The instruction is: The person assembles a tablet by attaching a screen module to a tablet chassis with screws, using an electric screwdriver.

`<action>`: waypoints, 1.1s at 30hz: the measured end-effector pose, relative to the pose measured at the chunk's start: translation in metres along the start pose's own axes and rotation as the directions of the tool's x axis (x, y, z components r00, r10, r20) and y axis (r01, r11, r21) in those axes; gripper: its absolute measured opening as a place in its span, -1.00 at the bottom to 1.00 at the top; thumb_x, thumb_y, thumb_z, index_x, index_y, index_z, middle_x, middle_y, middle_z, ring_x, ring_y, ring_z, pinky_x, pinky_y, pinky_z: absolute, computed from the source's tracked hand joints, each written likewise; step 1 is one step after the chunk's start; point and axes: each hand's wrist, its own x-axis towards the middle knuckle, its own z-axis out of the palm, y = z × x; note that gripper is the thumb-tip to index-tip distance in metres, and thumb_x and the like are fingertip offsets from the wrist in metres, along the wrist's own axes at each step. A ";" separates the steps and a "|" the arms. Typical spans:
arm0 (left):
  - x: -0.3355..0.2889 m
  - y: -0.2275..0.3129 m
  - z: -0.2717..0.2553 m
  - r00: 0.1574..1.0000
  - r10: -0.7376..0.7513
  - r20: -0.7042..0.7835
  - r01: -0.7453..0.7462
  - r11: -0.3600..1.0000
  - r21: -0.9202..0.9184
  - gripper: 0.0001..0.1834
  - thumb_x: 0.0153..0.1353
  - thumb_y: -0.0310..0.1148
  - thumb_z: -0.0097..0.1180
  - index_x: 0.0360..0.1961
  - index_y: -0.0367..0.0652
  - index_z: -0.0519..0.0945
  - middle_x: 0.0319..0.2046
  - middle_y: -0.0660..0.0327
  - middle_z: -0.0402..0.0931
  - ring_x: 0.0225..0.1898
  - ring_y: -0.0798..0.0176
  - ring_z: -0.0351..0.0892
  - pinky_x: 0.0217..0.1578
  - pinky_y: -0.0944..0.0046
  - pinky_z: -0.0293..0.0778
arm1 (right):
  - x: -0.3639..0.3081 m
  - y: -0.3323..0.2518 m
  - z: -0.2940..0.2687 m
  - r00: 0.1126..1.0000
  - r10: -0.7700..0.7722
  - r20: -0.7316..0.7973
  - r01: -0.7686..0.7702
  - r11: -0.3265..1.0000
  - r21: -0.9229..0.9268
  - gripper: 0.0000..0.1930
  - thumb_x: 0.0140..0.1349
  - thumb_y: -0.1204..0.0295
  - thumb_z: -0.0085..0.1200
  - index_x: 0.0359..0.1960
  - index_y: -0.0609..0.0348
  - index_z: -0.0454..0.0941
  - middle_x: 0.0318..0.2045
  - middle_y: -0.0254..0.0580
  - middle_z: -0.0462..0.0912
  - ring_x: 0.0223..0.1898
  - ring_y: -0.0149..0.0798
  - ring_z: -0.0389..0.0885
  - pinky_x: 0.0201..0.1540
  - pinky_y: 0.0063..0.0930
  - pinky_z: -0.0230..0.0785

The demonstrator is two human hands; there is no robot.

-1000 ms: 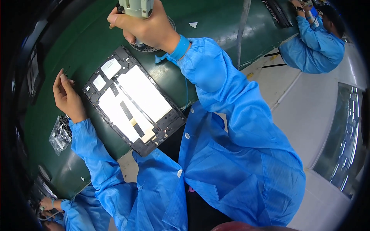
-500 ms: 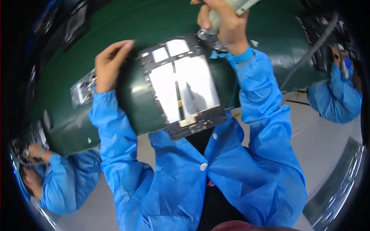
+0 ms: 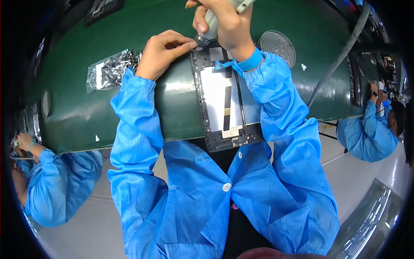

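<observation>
An opened tablet (image 3: 213, 97) with a black frame and silvery panels lies on the green table, its lower end reaching past the near edge. My right hand (image 3: 230, 28) is wrapped round a pale electric screwdriver (image 3: 211, 26), whose metal nose points down at the tablet's far left corner. My left hand (image 3: 166, 51) is at that same corner, thumb and fingertips drawn together beside the nose. Whatever lies between these fingertips is too small to make out. My right wrist and its blue band hide part of the tablet's far right side.
A clear bag of small black and silver parts (image 3: 113, 69) lies left of my left hand. Beyond my right wrist is a round dimpled dish (image 3: 278, 48). A grey cable (image 3: 340, 58) hangs at the right. Co-workers in blue sit at left (image 3: 64, 185) and right (image 3: 366, 136).
The screwdriver in my right hand has gone from the tablet's far right corner to its far left corner. My left hand has come over to that corner, fingertips together. The view has shifted.
</observation>
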 end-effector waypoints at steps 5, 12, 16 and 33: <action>0.001 -0.003 -0.007 0.998 -0.024 0.061 0.024 1.000 0.003 -0.73 0.26 -0.31 0.32 -0.14 -0.30 0.75 -0.23 0.17 0.67 -0.23 0.31 0.64 -0.14 0.32 0.54 | 0.003 0.014 0.000 0.998 0.054 -0.010 -0.054 0.998 -0.032 -0.88 0.37 0.49 0.07 -0.27 0.32 0.56 -0.53 -0.24 0.59 -0.70 -0.44 0.47 -0.64 -0.58 0.30; 0.004 -0.008 -0.010 0.995 0.025 0.099 -0.020 0.999 -0.048 -0.74 0.26 -0.33 0.31 -0.12 -0.29 0.75 -0.24 0.12 0.70 -0.20 0.30 0.64 -0.10 0.31 0.53 | 0.001 0.018 0.004 0.997 0.079 0.017 -0.078 0.996 -0.053 -0.81 0.38 0.42 0.05 -0.29 0.35 0.53 -0.52 -0.17 0.57 -0.69 -0.40 0.47 -0.61 -0.54 0.33; 0.005 -0.019 -0.012 0.988 -0.092 0.122 0.099 0.994 -0.050 -0.74 0.31 -0.41 0.25 -0.06 -0.37 0.66 -0.21 0.23 0.65 -0.16 0.39 0.57 -0.05 0.38 0.48 | 0.000 0.018 0.010 0.998 0.063 0.006 -0.063 0.997 -0.035 -0.80 0.38 0.41 0.04 -0.29 0.35 0.52 -0.51 -0.16 0.57 -0.69 -0.40 0.47 -0.60 -0.54 0.33; 0.008 -0.022 -0.012 0.989 -0.003 0.149 0.007 1.000 -0.023 -0.76 0.34 -0.40 0.22 -0.12 -0.41 0.68 -0.17 0.22 0.64 -0.15 0.37 0.57 -0.04 0.37 0.47 | 0.003 0.021 0.003 0.998 0.011 0.065 -0.008 0.999 -0.047 -0.77 0.41 0.38 0.01 -0.34 0.32 0.50 -0.56 -0.20 0.51 -0.71 -0.41 0.44 -0.63 -0.54 0.33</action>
